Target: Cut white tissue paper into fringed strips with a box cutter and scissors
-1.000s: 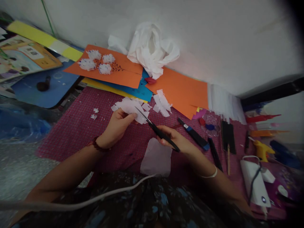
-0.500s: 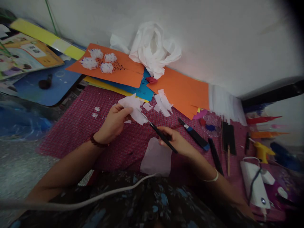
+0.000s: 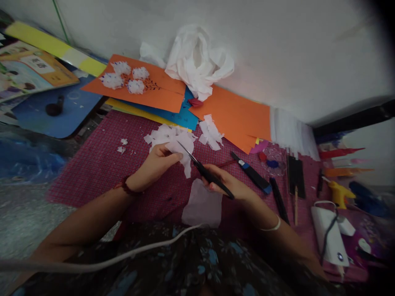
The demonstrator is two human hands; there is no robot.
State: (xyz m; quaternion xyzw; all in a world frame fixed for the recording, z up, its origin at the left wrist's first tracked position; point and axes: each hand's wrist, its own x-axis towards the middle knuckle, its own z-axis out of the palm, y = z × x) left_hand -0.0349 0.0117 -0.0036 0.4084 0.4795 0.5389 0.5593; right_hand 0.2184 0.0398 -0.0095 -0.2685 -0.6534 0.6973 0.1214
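The left hand [image 3: 154, 163] is pinching a white paper piece [image 3: 182, 150] above the red checked mat [image 3: 98, 168], while the right hand [image 3: 226, 185] is gripping black scissors [image 3: 205, 172], blades parted against the paper's edge, scraps [image 3: 211, 132] lying just beyond.

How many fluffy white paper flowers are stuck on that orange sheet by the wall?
3, clustered at the left end of the orange sheet: one far left, one upper middle, and a pair that reads as one or two; so possibly 4.
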